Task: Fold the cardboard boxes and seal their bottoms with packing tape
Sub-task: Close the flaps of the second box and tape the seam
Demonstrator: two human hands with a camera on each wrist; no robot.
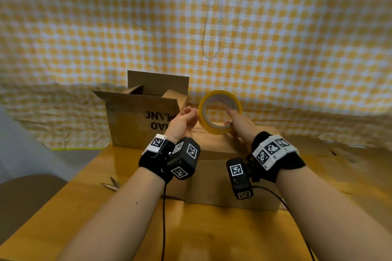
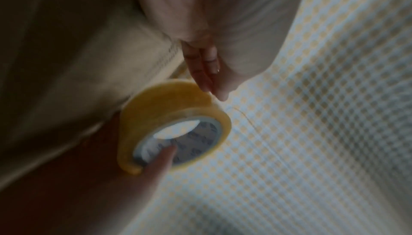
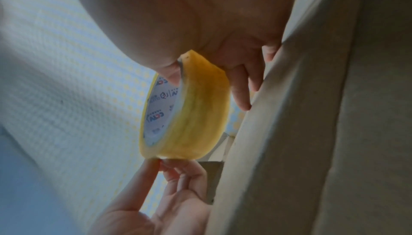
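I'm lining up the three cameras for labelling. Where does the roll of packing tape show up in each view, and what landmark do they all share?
Head: the tape roll sits just right of centre, above the near cardboard box, between both hands.
Left wrist: tape roll is at lower centre, below the left hand.
Right wrist: tape roll is at centre, under the right hand.
Shared landmark: the yellow checked cloth behind the roll.

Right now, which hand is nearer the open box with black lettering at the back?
Left. The left hand is right in front of that open box, pinching the tape roll's edge; the right hand holds the roll farther right, over the nearer box.
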